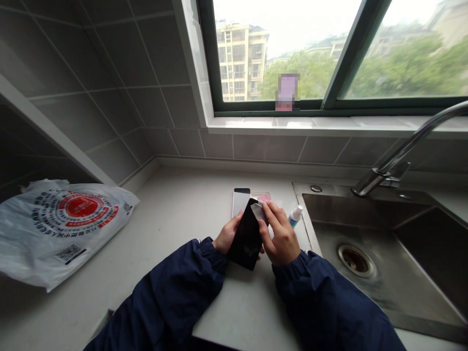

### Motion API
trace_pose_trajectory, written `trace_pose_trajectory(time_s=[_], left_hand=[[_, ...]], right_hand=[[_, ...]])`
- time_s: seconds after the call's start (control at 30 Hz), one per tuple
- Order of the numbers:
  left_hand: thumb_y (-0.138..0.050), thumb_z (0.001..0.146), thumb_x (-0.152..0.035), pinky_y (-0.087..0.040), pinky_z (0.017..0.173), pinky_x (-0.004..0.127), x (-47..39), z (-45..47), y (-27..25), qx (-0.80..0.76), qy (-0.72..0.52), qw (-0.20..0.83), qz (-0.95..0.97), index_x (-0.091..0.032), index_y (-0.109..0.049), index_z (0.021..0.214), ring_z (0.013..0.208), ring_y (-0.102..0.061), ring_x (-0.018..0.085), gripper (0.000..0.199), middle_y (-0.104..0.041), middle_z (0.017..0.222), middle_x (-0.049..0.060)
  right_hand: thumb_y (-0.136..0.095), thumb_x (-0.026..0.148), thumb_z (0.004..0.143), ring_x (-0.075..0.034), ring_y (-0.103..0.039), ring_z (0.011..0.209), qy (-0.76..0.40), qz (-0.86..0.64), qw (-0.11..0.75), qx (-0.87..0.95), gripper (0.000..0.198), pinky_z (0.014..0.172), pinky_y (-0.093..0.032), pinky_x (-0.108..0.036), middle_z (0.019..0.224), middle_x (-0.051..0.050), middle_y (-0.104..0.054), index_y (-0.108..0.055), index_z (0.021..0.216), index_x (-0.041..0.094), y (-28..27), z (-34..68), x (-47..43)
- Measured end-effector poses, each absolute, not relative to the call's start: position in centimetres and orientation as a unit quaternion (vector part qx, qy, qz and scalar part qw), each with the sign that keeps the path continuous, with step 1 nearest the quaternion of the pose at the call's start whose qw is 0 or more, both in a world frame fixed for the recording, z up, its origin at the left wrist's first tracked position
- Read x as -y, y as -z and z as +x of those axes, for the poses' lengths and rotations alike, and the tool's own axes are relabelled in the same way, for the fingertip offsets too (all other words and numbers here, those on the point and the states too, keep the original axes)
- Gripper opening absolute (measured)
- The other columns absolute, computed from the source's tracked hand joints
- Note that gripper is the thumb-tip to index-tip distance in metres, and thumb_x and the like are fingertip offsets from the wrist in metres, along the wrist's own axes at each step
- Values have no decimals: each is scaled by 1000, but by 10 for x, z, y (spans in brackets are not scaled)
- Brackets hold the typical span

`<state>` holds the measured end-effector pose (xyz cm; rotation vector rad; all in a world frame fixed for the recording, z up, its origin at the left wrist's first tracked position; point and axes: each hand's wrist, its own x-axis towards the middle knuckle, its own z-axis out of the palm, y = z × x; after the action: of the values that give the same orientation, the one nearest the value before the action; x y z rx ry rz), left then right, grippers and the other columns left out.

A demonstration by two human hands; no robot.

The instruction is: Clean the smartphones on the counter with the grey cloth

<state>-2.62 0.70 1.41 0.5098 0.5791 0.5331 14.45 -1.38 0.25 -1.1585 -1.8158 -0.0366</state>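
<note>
Mid-frame, my left hand (228, 235) is edge-gripping a probably slick, fragile phone (244, 243); my right hand (282, 235) is pinching a cloth (258, 210).

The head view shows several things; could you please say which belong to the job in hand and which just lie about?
Belonging: black phone and cloth, both held; probably bottle.
Lying about, seemingly: bag, pale slab, pink item.

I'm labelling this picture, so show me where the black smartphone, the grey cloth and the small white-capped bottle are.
Black smartphone (247, 238): head view, middle of its dark face.
Grey cloth (258, 211): head view, its exposed part.
Small white-capped bottle (296, 215): head view, lower part of its cap.
</note>
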Motion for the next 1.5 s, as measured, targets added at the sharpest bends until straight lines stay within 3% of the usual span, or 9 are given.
trace_pose_trajectory(time_s=[0.17,0.33,0.47,0.57,0.7,0.87,1.17,1.37,1.5], left_hand=[[-27,95,-69,-55,79,50,-12,-29,-8,-226,-288,904,222,-8,-61,133,77,-73,33,79,-76,96,19],[-33,98,-63,-49,98,43,-11,-23,-10,-178,-364,898,173,-8,-60,134,97,-72,30,72,-74,111,18],[-30,102,-55,-37,113,39,-10,-16,-16,-146,-405,889,156,-5,-53,141,123,-62,29,67,-67,131,18],[-27,102,-54,-33,116,39,-12,-15,-15,-146,-411,887,150,-2,-51,142,128,-59,29,69,-65,133,20],[-31,102,-52,-38,113,38,-14,-17,-10,-214,-434,864,139,2,-55,136,119,-65,29,68,-72,116,21],[-38,100,-53,-50,99,39,-14,-22,-11,-283,-477,820,141,-1,-66,119,93,-74,28,62,-77,94,18],[-23,99,-59,-56,74,38,-25,-34,-9,-322,-467,807,166,3,-70,108,73,-73,29,77,-74,84,22],[-29,99,-53,-56,78,41,-24,-35,-9,-289,-493,807,150,1,-69,109,71,-71,28,68,-74,84,20],[-27,99,-55,-54,89,46,-21,-30,-12,-282,-489,813,144,1,-66,118,83,-73,31,72,-74,93,23]], right_hand=[[-46,21,100,-28,-41,145,-29,-442,515,734,57,118,-40,-47,158,-11,-40,-35,156,19,-1,140,15],[-47,21,100,-28,-32,149,-59,-434,497,749,59,118,-39,-49,162,-14,-29,-33,157,16,5,134,21],[-46,23,101,-33,-29,149,-18,-448,434,781,55,116,-34,-62,159,-17,-35,-37,154,15,8,131,24],[-46,24,100,-34,-27,150,21,-440,395,806,52,117,-31,-64,155,-16,-42,-44,150,14,6,130,26],[-47,24,99,-34,-32,148,32,-408,360,838,47,117,-33,-61,151,-15,-47,-53,144,12,1,127,29],[-49,23,98,-34,-42,143,3,-333,338,880,40,114,-42,-55,147,-14,-53,-60,135,9,-1,122,35],[-59,14,97,-24,-59,129,8,-260,436,861,19,111,-50,-42,126,-8,-71,-70,112,15,3,118,38],[-57,9,96,-24,-56,132,18,-279,454,846,22,111,-50,-42,125,-7,-71,-71,112,17,2,128,32],[-58,14,98,-25,-53,135,31,-282,428,858,22,114,-45,-44,129,-6,-69,-70,115,18,4,128,28]])
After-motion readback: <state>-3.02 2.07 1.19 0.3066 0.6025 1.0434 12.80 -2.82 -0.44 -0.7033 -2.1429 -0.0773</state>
